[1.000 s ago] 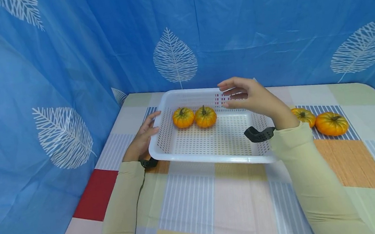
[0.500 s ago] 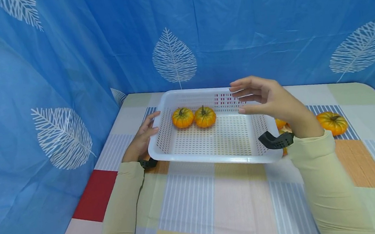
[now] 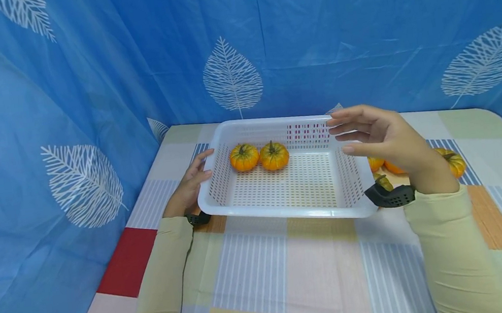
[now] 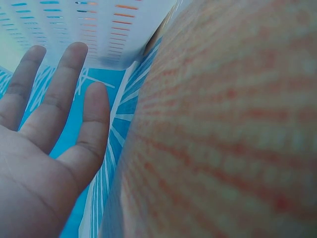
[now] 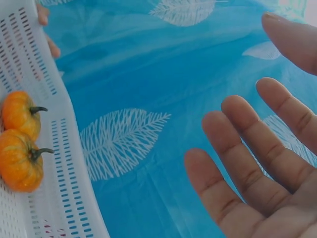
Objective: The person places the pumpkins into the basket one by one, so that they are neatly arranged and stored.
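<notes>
A white plastic basket (image 3: 284, 214) with slotted walls stands on the table. Two small orange pumpkins, one on the left (image 3: 244, 157) and one on the right (image 3: 274, 156), sit side by side in its left half. At the basket's left edge is my left hand (image 3: 188, 187), with thumb and fingers against the rim; its fingers look extended in the left wrist view. My right hand (image 3: 384, 135) hovers over the basket's right end, fingers spread and relaxed, holding nothing. Below and beyond it, several more pumpkins (image 3: 455, 161) lie on the table, partly hidden by the hand and wrist.
A patchwork-patterned cloth (image 3: 253, 268) covers the table. Blue curtain (image 3: 340, 40) with white leaf prints hangs behind and along the left side. Black straps sit on both wrists, the right one (image 3: 390, 196) close to the basket's right corner.
My right hand has moved rightward, from above the basket's inside to its right end, now covering part of the loose pumpkins. The left hand and basket stay in place.
</notes>
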